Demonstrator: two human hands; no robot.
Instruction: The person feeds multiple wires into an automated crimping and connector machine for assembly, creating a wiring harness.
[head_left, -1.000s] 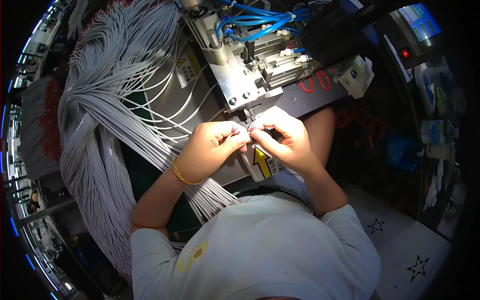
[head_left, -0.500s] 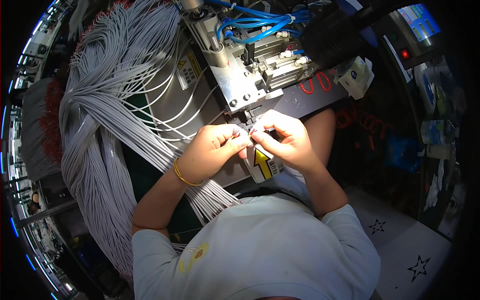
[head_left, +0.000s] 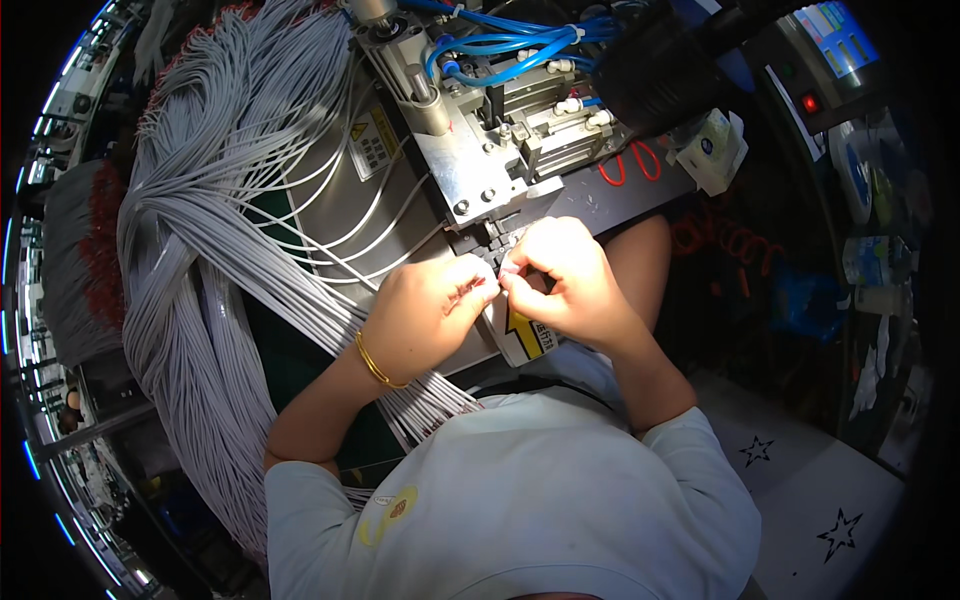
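My left hand point(head_left: 420, 315) and my right hand point(head_left: 565, 275) meet fingertip to fingertip just in front of the metal fixture point(head_left: 492, 235) of a machine. Both are closed in a pinch. The thin coloured wires at a cable's end, seen between the fingers a moment earlier, are now almost wholly covered by them. Grey cables point(head_left: 300, 280) run in a thick bundle past my left forearm, and a few loose ones curve toward the fixture. Below the right fingers sits a white block with a yellow arrow point(head_left: 524, 338).
The machine's metal cylinders point(head_left: 440, 130) and blue air hoses point(head_left: 520, 45) stand just beyond my hands. A black lamp-like part point(head_left: 660, 85) hangs at upper right. Further right are a small open carton point(head_left: 710, 150), coiled red hose point(head_left: 715, 235) and a control box point(head_left: 825, 80) with a lit red switch.
Both hands have rolled inward, so their backs show more and the coloured wires are hidden. My left wrist has shifted slightly right, and the right fingers have curled more.
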